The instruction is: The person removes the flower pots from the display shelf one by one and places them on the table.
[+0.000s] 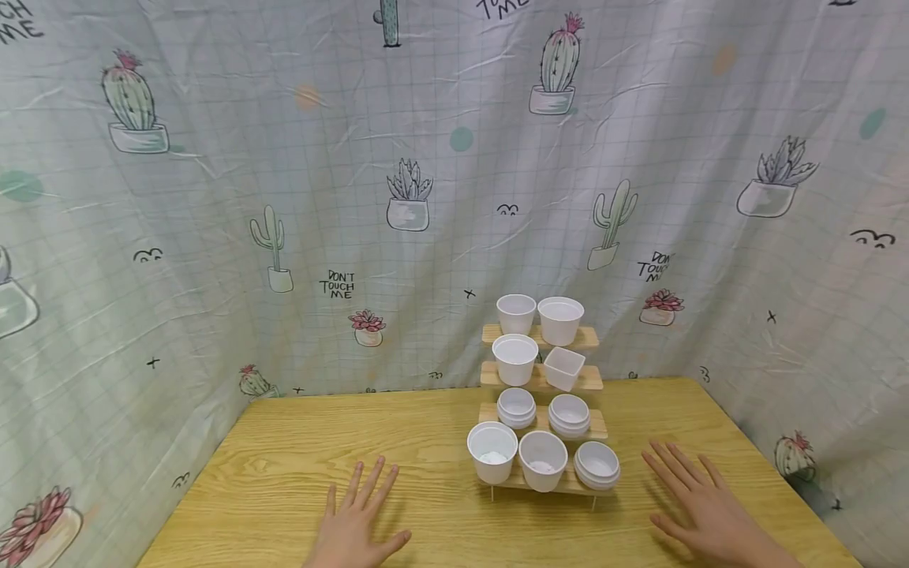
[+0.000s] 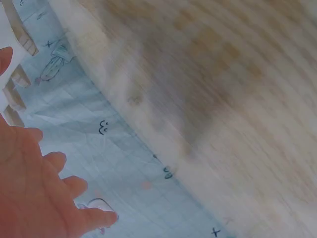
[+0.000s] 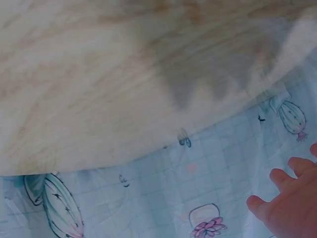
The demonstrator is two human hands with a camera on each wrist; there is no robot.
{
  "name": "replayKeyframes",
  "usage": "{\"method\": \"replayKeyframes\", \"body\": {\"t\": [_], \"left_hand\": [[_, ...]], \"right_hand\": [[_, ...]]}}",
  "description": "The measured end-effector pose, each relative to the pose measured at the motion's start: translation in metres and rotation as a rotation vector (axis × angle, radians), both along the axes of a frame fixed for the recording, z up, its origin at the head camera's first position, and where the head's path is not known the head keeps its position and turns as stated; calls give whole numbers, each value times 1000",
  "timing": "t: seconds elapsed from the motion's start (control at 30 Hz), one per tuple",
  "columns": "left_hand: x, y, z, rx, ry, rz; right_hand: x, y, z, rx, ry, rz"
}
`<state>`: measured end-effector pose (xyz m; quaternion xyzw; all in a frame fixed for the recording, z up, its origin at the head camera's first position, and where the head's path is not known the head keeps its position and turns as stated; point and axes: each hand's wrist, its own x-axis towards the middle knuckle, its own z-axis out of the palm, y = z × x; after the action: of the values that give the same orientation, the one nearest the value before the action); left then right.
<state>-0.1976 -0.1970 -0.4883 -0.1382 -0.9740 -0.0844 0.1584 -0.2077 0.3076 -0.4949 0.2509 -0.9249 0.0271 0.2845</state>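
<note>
My left hand (image 1: 355,525) is at the front of the wooden table, fingers spread and straight, with nothing in it. My right hand (image 1: 710,513) is likewise spread and holds nothing, just right of a tiered wooden stand (image 1: 589,338). White plastic cups fill the stand's steps. The front step bears a tall cup (image 1: 493,472) and a second tall cup (image 1: 543,473), both with a little white matter inside, plus a low round tub (image 1: 596,467). Higher up are two more low tubs (image 1: 516,409), a square cup (image 1: 564,369) and several round cups (image 1: 515,361). Neither hand touches the stand.
The yellow wood-grain table (image 1: 319,430) extends left of the stand. A pale curtain (image 1: 426,276) printed with cacti hangs behind and along both sides. In the left wrist view, the stand's step ends (image 2: 20,77) show at the left edge.
</note>
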Motion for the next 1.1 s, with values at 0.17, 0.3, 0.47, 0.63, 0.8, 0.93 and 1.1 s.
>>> {"method": "replayKeyframes", "body": {"t": [0.17, 0.3, 0.47, 0.63, 0.8, 0.93, 1.1], "left_hand": [[0, 5, 3, -2, 2, -25], [0, 9, 7, 0, 13, -46], [-1, 13, 10, 13, 12, -82], [-2, 17, 13, 37, 12, -118], [-2, 21, 16, 28, 32, -145], [-2, 24, 19, 15, 39, -167], [-3, 27, 24, 17, 16, -183]], "right_hand": [[-4, -3, 6, -7, 29, 37], [-8, -7, 10, -28, 34, 50], [-13, -11, 15, -41, 35, 58], [-16, -15, 22, -42, 39, 66], [-20, -18, 28, -45, 49, 80], [-23, -20, 32, -45, 54, 94], [-25, -24, 37, -49, 59, 91]]}}
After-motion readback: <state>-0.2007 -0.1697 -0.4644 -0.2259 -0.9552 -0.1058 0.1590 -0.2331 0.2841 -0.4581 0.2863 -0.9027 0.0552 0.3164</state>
